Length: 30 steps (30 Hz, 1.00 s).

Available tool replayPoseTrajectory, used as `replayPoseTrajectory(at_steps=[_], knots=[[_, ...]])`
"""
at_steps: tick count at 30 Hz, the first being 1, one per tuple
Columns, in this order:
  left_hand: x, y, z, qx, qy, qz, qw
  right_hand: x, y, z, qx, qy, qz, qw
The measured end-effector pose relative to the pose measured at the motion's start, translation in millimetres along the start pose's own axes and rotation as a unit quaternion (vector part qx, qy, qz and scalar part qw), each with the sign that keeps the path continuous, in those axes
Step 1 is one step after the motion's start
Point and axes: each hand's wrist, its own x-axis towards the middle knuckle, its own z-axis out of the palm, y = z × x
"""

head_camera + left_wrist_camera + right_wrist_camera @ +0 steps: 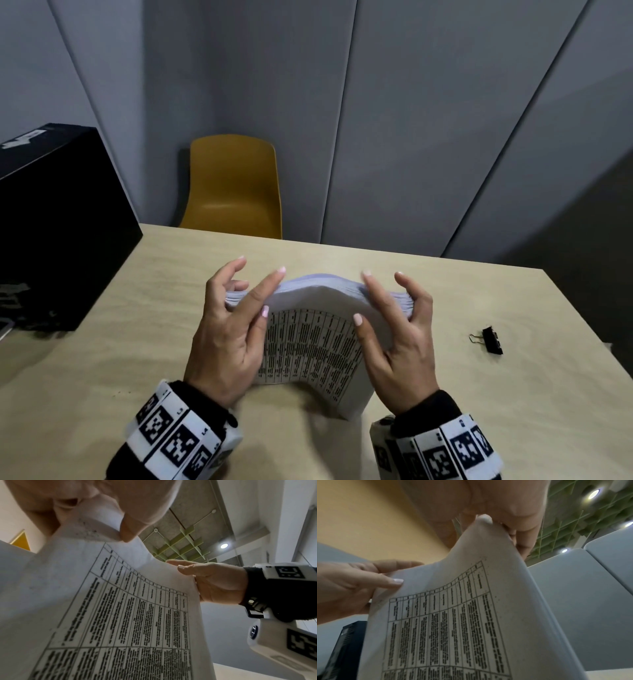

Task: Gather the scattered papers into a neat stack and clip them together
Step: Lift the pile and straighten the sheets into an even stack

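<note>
The left hand (226,329) holds the left side of the papers (308,349): its thumb (258,325) lies on the printed front sheet while the fingers (263,287) curl over the top edge and behind it. The right hand (397,339) mirrors this on the right side, thumb on the front sheet and fingers wrapped over the top edge, so both hands are grasping the same stack. The papers stand upright on their bottom edge on the table (479,394), near its middle and close to the person. The top edge bows upward in an arch between the two hands, and the sheet edges show as fanned layers at both upper corners, not yet flush. The front sheet carries a printed grid of dark text.

To the right of the right hand, well apart from the papers, a black binder clip (491,340) lies on the table near its right edge, its wire handles pointing left. Bare tabletop lies between the stack and the clip, and also beyond the stack toward the far edge. A black box (58,222) sits at the table's left far corner, apart from the left hand. Past the far edge stands a yellow chair (236,188) against grey wall panels (411,137).
</note>
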Motion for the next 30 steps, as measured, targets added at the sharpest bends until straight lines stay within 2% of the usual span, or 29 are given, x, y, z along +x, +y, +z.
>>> replayPoseTrajectory(at_steps=[5,9,13,15,16,18,20,22,25,26,28,30], knots=[[-2,-1,-1,-0.010,-0.022,-0.019,1.000,2,1,-2,-0.007,-0.013,-0.001,1.000],[5,-3,-8,-0.017,0.002,-0.005,1.000,4,3,-5,0.011,-0.029,-0.005,1.000],[8,-13,-14,-0.086,0.027,-0.068,0.994,12,13,-12,0.068,-0.002,0.004,0.998],[8,-20,-11,-0.188,0.020,-0.138,0.972,12,21,-11,0.120,0.004,0.054,0.991],[8,-25,-7,-0.249,0.006,-0.186,0.951,10,28,-7,0.169,0.002,0.104,0.980],[6,-34,5,-0.330,-0.043,-0.279,0.901,7,41,0,0.267,-0.032,0.218,0.938],[0,-41,19,-0.330,-0.077,-0.336,0.879,3,51,10,0.296,-0.101,0.287,0.905],[-3,-41,28,-0.275,-0.085,-0.337,0.896,1,50,15,0.286,-0.129,0.300,0.901],[-2,-35,32,-0.240,-0.073,-0.279,0.927,2,47,16,0.292,-0.094,0.257,0.916],[-1,-33,31,-0.256,-0.060,-0.272,0.926,2,46,15,0.304,-0.075,0.247,0.917],[-6,-35,32,-0.308,-0.039,-0.291,0.905,-2,49,15,0.325,-0.059,0.242,0.912],[-15,-38,35,-0.346,-0.044,-0.325,0.879,-10,56,19,0.306,-0.078,0.252,0.915]])
